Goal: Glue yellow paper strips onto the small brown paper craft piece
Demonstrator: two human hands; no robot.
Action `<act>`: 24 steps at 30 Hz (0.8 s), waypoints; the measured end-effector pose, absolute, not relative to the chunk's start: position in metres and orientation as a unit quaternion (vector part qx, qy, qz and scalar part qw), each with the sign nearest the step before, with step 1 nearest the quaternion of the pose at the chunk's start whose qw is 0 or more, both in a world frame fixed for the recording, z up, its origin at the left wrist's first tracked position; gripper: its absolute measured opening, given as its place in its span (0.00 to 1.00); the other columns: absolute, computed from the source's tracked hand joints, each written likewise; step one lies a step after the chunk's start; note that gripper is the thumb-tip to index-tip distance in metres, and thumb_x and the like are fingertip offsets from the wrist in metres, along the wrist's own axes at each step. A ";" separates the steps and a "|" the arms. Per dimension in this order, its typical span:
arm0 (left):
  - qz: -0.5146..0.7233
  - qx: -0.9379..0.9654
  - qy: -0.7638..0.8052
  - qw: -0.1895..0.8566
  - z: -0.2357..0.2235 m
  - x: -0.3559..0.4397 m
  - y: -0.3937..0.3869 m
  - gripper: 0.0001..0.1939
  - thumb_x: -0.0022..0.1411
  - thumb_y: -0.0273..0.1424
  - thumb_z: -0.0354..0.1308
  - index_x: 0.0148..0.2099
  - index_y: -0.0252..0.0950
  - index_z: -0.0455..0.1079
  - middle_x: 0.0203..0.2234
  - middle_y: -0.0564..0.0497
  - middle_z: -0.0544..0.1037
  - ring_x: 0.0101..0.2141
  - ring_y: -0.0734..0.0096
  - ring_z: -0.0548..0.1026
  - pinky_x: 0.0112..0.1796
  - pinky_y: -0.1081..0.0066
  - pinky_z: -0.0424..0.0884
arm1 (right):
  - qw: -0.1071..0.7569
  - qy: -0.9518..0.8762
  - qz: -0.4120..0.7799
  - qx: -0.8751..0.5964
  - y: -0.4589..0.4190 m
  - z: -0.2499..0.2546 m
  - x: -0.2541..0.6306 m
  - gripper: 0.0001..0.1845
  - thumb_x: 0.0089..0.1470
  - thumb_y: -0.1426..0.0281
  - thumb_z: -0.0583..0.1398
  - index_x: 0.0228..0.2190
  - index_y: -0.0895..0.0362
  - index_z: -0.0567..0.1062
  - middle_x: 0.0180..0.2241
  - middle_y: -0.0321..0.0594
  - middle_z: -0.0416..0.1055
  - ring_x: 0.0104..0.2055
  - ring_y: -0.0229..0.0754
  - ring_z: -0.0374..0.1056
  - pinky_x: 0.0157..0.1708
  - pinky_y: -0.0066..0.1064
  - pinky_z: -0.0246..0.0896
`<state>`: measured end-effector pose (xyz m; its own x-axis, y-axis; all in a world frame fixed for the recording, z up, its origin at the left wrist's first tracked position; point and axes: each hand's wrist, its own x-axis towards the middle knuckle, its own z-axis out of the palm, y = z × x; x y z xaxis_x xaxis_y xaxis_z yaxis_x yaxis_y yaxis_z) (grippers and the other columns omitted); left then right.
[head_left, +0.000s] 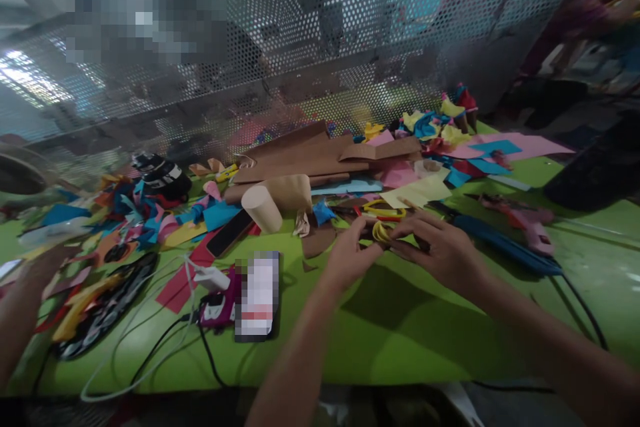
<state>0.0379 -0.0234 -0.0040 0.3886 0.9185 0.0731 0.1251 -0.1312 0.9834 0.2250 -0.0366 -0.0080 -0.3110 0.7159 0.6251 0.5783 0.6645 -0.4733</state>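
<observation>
At the far left, another person's arm reaches in over the green counter, beside scattered coloured paper. Next come a magenta power strip with a white charger, a phone, and, behind them, a pale paper cylinder. The left hand pinches a yellow coil above the counter, between both hands; the right hand curls its fingers at the coil's right side, its exact grip unclear. Farther right lie a blue tool and a pink glue gun.
</observation>
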 end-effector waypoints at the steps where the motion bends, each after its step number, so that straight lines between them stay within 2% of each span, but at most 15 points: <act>1: 0.383 0.644 0.406 0.523 -0.004 0.038 -0.023 0.16 0.58 0.25 0.59 0.50 0.36 0.71 0.47 0.45 0.80 0.47 0.62 0.77 0.48 0.65 0.72 | 0.432 -0.805 0.084 -0.399 -0.037 -0.007 0.225 0.04 0.62 0.70 0.60 0.34 0.51 0.75 0.33 0.38 0.76 0.32 0.40 0.74 0.31 0.29 0.68; 6: 0.375 0.661 0.438 0.481 -0.001 0.037 -0.023 0.23 0.54 0.20 0.55 0.52 0.36 0.74 0.51 0.46 0.80 0.52 0.59 0.75 0.51 0.62 0.72 | 0.458 -0.800 0.083 -0.379 -0.039 -0.003 0.228 0.04 0.60 0.72 0.61 0.33 0.51 0.75 0.32 0.39 0.77 0.34 0.41 0.74 0.33 0.31 0.70; 11: 0.374 0.685 0.452 0.433 0.000 0.038 -0.024 0.25 0.53 0.19 0.54 0.53 0.37 0.75 0.51 0.48 0.80 0.52 0.61 0.76 0.57 0.61 0.68 | 0.442 -0.821 0.087 -0.350 -0.039 -0.010 0.229 0.08 0.61 0.72 0.60 0.38 0.50 0.79 0.35 0.40 0.78 0.36 0.41 0.76 0.35 0.31 0.72; 16: 0.376 0.687 0.468 0.409 -0.001 0.040 -0.024 0.25 0.53 0.18 0.54 0.53 0.35 0.76 0.50 0.47 0.81 0.51 0.60 0.77 0.56 0.60 0.69 | 0.425 -0.834 0.046 -0.349 -0.038 -0.016 0.228 0.11 0.61 0.74 0.59 0.39 0.51 0.81 0.37 0.41 0.80 0.37 0.41 0.77 0.36 0.30 0.71; 24: 0.379 0.679 0.479 0.407 -0.002 0.042 -0.025 0.25 0.54 0.19 0.54 0.53 0.35 0.77 0.50 0.47 0.81 0.49 0.61 0.79 0.54 0.62 0.71 | 0.397 -0.849 0.005 -0.349 -0.037 -0.017 0.231 0.10 0.62 0.75 0.58 0.39 0.53 0.80 0.37 0.41 0.80 0.36 0.40 0.76 0.35 0.28 0.69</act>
